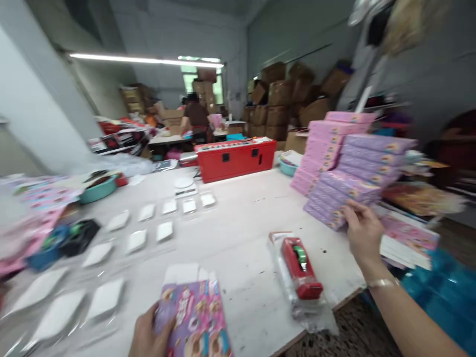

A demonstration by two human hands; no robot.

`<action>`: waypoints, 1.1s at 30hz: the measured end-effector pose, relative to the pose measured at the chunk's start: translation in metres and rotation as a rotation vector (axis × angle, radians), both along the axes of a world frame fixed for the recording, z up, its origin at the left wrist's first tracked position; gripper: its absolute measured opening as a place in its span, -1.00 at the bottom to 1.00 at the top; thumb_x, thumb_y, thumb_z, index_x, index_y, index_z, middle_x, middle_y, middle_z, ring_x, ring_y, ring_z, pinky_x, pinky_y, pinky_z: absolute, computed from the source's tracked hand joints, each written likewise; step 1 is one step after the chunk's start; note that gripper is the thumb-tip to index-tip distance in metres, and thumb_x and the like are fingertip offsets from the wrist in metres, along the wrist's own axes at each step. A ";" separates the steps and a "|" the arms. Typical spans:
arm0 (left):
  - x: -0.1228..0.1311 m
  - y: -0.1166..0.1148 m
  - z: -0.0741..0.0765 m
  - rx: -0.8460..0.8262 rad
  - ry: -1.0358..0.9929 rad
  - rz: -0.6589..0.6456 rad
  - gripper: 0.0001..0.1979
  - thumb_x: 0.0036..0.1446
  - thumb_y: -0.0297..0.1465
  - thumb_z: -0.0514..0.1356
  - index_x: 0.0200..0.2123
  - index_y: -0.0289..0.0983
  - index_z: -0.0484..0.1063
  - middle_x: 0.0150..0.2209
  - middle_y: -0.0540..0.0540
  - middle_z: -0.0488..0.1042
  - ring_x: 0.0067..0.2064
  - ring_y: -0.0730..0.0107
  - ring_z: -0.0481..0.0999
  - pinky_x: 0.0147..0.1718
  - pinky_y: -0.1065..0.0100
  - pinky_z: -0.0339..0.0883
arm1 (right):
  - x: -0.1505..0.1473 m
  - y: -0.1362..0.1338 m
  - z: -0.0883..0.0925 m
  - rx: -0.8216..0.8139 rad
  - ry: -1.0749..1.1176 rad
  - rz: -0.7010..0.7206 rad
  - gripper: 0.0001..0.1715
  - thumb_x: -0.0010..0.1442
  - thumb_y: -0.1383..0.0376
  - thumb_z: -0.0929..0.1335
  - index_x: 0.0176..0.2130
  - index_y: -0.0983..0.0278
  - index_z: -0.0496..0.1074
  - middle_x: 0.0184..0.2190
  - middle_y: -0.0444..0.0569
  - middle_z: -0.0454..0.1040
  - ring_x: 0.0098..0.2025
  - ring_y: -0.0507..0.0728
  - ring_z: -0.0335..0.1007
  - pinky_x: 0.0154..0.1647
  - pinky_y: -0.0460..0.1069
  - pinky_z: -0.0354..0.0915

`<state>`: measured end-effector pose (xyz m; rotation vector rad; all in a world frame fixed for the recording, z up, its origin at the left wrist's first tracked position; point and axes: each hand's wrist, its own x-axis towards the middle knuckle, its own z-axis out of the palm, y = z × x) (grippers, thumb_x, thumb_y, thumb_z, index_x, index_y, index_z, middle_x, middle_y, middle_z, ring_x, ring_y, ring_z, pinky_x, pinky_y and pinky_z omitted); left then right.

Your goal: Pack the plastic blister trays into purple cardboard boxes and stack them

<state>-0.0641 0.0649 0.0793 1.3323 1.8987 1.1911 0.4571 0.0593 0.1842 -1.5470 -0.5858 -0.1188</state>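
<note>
My left hand [154, 329] grips the left side of a purple and pink printed carton [195, 315], whose white flaps point away from me. Out to the right, my right hand [362, 228] has its fingers closed against the near end of a purple box [347, 182] in a low stack. Its fingertips partly cover the box's end. Taller piles of purple boxes [374, 156] and pink boxes [322, 148] stand right behind. Between my hands, a red tape dispenser [303, 270] with green tape lies on clear plastic wrapping.
Several white packets [136, 241] in clear plastic lie in rows on the left of the white table [238, 223]. A red case [236, 161], a small white scale [185, 186] and a teal basin [98, 191] stand farther back. Another person [197, 119] is at a distant table.
</note>
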 end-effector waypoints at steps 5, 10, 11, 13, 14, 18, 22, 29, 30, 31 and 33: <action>0.017 -0.033 0.050 -0.055 -0.558 -0.064 -0.28 -0.32 0.05 0.45 -0.13 -0.22 0.43 -0.20 -0.19 0.67 -0.16 -0.06 0.66 -0.12 0.02 0.55 | -0.178 -0.048 -0.051 -0.131 -0.003 0.887 -0.41 0.16 0.09 0.49 0.15 0.16 0.47 -0.06 0.09 0.64 -0.10 0.25 0.59 -0.12 0.12 0.51; 0.036 -0.044 0.082 0.069 -0.702 -0.394 -0.43 -0.19 -0.05 0.52 -0.19 -0.26 0.51 -0.23 -0.13 0.66 -0.19 0.20 0.62 -0.12 0.25 0.51 | -0.307 -0.062 -0.045 -0.062 -0.118 1.291 -0.54 0.41 0.21 0.31 0.26 0.14 0.38 -0.11 0.05 0.67 -0.12 0.25 0.66 -0.11 0.12 0.58; 0.035 -0.043 0.086 0.123 -0.706 -0.358 -0.44 -0.16 -0.03 0.51 -0.19 -0.26 0.51 -0.26 -0.10 0.64 -0.21 0.25 0.60 -0.15 0.29 0.49 | -0.319 -0.062 -0.042 0.001 -0.235 1.290 -0.55 0.43 0.26 0.27 0.27 0.12 0.37 -0.08 0.04 0.67 -0.10 0.25 0.66 -0.08 0.11 0.58; 0.032 -0.040 0.095 0.233 -0.743 -0.247 -0.44 -0.08 0.01 0.46 -0.16 -0.25 0.50 -0.30 -0.06 0.60 -0.24 0.31 0.56 -0.21 0.34 0.46 | -0.331 -0.064 -0.038 0.146 -0.462 1.256 -0.44 0.43 0.35 0.24 0.35 0.06 0.28 0.05 0.04 0.63 0.00 0.25 0.65 0.01 0.10 0.57; 0.032 -0.039 0.099 0.276 -0.767 -0.205 -0.45 -0.04 0.02 0.44 -0.15 -0.25 0.49 -0.30 -0.05 0.59 -0.24 0.33 0.56 -0.22 0.36 0.45 | -0.333 -0.064 -0.037 0.193 -0.523 1.226 -0.38 0.43 0.37 0.24 0.40 0.03 0.21 0.10 0.03 0.61 0.04 0.25 0.63 0.04 0.10 0.56; 0.036 -0.045 0.113 0.361 -0.822 -0.236 -0.61 0.13 -0.06 0.35 -0.16 -0.24 0.52 -0.19 -0.08 0.63 -0.15 0.28 0.57 -0.14 0.33 0.47 | -0.328 -0.061 -0.037 0.155 -0.480 1.119 -0.22 0.42 0.18 0.31 0.49 0.07 -0.01 0.23 0.10 0.49 0.19 0.31 0.52 0.17 0.18 0.49; 0.034 -0.057 0.116 0.201 -0.874 -0.588 -0.53 0.29 -0.07 0.20 0.09 -0.25 0.52 0.07 -0.19 0.60 0.10 0.08 0.56 0.12 0.14 0.45 | -0.325 -0.046 -0.038 0.087 -0.346 1.125 -0.10 0.40 -0.03 0.29 0.52 0.15 -0.09 0.43 0.15 0.17 0.45 0.37 0.14 0.40 0.27 0.23; 0.021 -0.032 0.064 0.372 -0.725 -0.333 -0.47 0.30 -0.05 0.21 0.25 -0.10 0.39 0.30 -0.18 0.44 0.26 0.15 0.49 0.12 0.22 0.49 | -0.354 -0.029 -0.079 0.156 0.012 0.979 -0.51 0.48 0.16 0.24 0.33 0.06 0.23 0.15 0.07 0.45 0.16 0.24 0.46 0.11 0.11 0.48; 0.019 -0.030 0.053 0.475 -0.664 -0.274 -0.55 0.30 -0.08 0.22 0.18 -0.10 0.46 0.28 -0.17 0.46 0.24 0.17 0.51 0.09 0.26 0.50 | -0.355 -0.029 -0.085 0.196 -0.035 0.970 -0.56 0.46 0.19 0.26 0.28 0.07 0.27 0.06 0.04 0.47 0.06 0.21 0.50 0.01 0.08 0.52; 0.018 -0.028 0.042 0.559 -0.606 -0.244 -0.64 0.30 -0.10 0.23 0.06 -0.12 0.55 0.23 -0.18 0.51 0.20 0.18 0.54 0.06 0.29 0.51 | -0.353 -0.028 -0.088 0.241 -0.114 0.966 -0.60 0.44 0.22 0.28 0.23 0.07 0.31 -0.02 0.02 0.48 -0.01 0.19 0.52 -0.07 0.05 0.52; 0.016 -0.030 0.028 0.636 -0.521 -0.272 -0.72 0.28 -0.12 0.26 -0.20 -0.18 0.65 0.10 -0.21 0.60 0.11 0.15 0.61 0.01 0.30 0.54 | -0.344 -0.027 -0.089 0.334 -0.304 0.960 -0.71 0.40 0.27 0.32 0.11 0.11 0.38 -0.15 -0.01 0.47 -0.12 0.18 0.51 -0.18 0.03 0.51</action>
